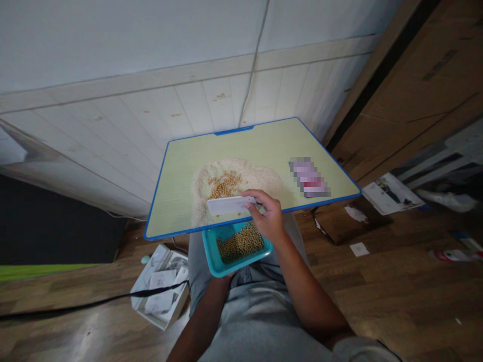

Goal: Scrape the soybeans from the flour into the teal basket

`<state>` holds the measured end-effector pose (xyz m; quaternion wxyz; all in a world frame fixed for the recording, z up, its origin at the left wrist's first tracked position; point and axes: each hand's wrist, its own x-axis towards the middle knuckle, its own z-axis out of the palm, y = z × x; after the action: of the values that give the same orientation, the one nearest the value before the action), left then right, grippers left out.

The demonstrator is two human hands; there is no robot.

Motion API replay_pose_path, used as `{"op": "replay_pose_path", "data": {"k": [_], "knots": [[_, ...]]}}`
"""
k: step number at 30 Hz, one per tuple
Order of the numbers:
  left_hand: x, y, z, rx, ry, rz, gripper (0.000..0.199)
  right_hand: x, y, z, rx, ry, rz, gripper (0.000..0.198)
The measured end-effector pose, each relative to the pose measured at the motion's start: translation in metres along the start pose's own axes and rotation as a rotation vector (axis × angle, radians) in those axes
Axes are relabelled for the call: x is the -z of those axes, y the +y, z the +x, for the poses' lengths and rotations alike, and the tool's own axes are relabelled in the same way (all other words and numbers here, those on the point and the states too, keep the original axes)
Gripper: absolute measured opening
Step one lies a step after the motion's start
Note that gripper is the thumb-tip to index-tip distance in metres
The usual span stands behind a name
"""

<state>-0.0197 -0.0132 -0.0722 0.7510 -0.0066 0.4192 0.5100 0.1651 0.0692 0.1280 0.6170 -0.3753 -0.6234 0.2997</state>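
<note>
My right hand [266, 213] grips a flat white card-like scraper [228, 205] by its right end. The scraper stands on edge on the table, its far side against a small pile of round, tan, soybean-like beans [222, 188]. Fine pale rice-like grains [260, 177] lie spread around the beans. Below the table's near edge, over my lap, is a teal plastic tray [217, 270] with many of the same beans [243, 242] in it. My left hand [228, 275] is under the tray's near side and supports it; its fingers are hidden.
The small table [188, 151] has a pale yellow-green top and blue rim. A pixelated, phone-like object [309, 177] lies at its right. A white box of papers [162, 286] is on the floor at left. Cardboard [411, 100] stands at right, a panelled wall [158, 115] behind.
</note>
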Motion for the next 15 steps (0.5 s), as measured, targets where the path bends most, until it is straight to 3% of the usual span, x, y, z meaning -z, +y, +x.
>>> {"op": "replay_pose_path", "data": {"k": [3, 8, 15], "knots": [[-0.005, -0.004, -0.003, 0.002, 0.108, -0.068, 0.068, 0.000, 0.000, 0.000, -0.012, -0.002, 0.004, 0.021], [-0.008, -0.004, -0.005, -0.049, 0.081, 0.007, 0.073, 0.001, 0.001, -0.001, -0.024, -0.001, 0.023, 0.019], [-0.016, 0.002, -0.007, 0.027, 0.095, -0.057, 0.072, 0.002, 0.000, -0.002, -0.018, 0.006, 0.019, 0.017]]}}
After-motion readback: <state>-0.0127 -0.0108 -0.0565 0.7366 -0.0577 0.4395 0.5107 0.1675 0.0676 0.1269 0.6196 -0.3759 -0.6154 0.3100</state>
